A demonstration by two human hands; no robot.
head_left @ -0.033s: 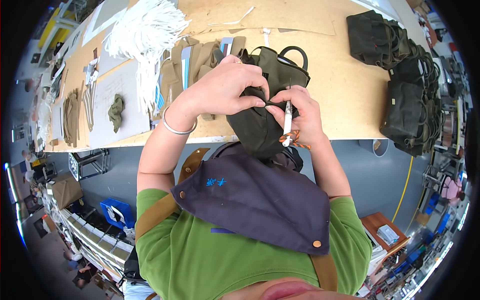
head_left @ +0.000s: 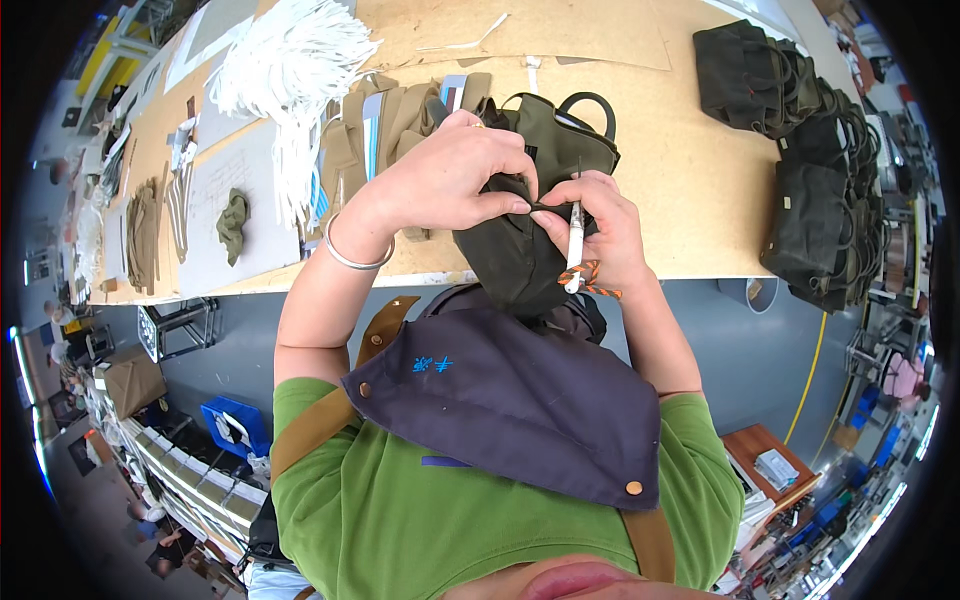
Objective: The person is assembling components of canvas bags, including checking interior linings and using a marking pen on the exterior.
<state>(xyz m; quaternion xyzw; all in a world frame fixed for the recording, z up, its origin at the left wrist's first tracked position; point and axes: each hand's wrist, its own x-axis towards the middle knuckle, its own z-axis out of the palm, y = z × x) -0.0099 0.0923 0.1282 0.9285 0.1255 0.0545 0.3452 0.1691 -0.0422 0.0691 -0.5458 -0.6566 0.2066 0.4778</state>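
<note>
A dark olive fabric bag [head_left: 515, 255] with a black loop handle [head_left: 590, 105] rests at the table's front edge, its lower part hanging toward me. With a silver bangle on its wrist, my left hand [head_left: 460, 175] pinches a fold of the bag between thumb and fingers. Close beside it, thumb to thumb, my right hand [head_left: 605, 225] grips the same fold. Tucked in my right hand is a slim white-handled tool [head_left: 576, 245] with a thin pointed tip and an orange and black cord. The fingers hide part of the fold.
Similar dark bags [head_left: 815, 215] are piled along the right side. White strips [head_left: 290, 65] lie bunched at the back left, near tan fabric pieces [head_left: 400, 115]. A crumpled olive scrap [head_left: 232, 225] sits on a pale sheet at the left. A bin [head_left: 750, 293] stands below the right edge.
</note>
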